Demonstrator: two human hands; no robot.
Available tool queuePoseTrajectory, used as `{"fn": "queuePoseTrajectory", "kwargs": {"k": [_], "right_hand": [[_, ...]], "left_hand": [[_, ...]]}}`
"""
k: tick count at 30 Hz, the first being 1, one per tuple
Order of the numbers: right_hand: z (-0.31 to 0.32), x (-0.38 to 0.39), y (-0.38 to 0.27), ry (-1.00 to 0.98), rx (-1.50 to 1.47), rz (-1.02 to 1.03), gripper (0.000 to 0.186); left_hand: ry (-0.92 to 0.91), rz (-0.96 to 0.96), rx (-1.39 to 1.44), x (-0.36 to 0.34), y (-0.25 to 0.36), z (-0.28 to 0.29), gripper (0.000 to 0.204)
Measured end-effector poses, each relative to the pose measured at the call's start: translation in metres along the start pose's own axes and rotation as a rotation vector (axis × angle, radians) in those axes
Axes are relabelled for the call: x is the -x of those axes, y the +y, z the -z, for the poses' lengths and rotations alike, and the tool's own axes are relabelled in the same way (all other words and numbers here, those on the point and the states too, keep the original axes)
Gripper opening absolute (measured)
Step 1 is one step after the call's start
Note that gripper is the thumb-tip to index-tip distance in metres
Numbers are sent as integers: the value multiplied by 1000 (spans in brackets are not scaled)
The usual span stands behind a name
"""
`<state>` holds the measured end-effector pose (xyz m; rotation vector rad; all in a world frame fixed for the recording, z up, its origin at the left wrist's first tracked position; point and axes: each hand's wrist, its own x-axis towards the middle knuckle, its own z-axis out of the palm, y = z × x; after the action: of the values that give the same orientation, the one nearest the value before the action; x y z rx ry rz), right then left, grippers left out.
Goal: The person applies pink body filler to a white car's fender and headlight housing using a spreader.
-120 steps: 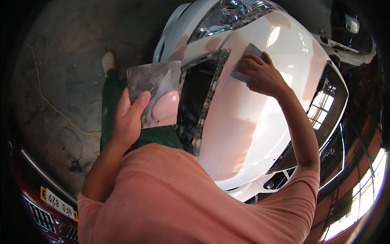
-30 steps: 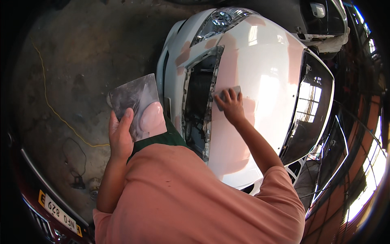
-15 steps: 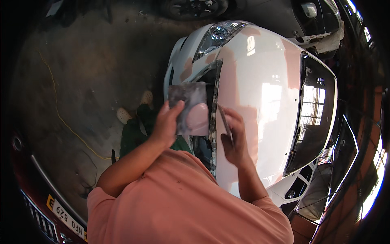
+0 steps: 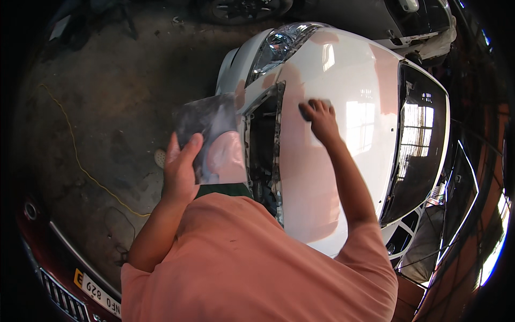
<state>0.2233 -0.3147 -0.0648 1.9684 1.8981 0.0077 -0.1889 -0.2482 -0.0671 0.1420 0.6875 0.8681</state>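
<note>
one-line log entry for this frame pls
left hand: holds flat board smeared with pink filler | right hand: pressed on white car hood, small pad under fingers | fender gap beside hood open

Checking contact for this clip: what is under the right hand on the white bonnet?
The right hand presses flat on the white bonnet. A grey edge, probably a small sanding pad, shows past the fingertips; the palm and fingers cover the rest, so its shape is hidden.
</note>
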Motion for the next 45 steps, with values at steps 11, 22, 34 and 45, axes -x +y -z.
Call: {"fn": "queuePoseTrajectory", "kwargs": {"k": [11, 22, 34, 45], "right_hand": [[-24, -43, 23, -121, 166, 127, 42], [22, 136, -42, -457, -102, 9, 51], [128, 88, -196, 427, -1032, 332, 69], [26, 7, -50, -48, -771, -238, 49]], "left_hand": [[161, 11, -20, 8, -8, 34, 37], [157, 35, 5, 5, 2, 31, 37], [-9, 102, 89, 6, -39, -36, 36], [27, -171, 111, 8, 29, 27, 36]]}}
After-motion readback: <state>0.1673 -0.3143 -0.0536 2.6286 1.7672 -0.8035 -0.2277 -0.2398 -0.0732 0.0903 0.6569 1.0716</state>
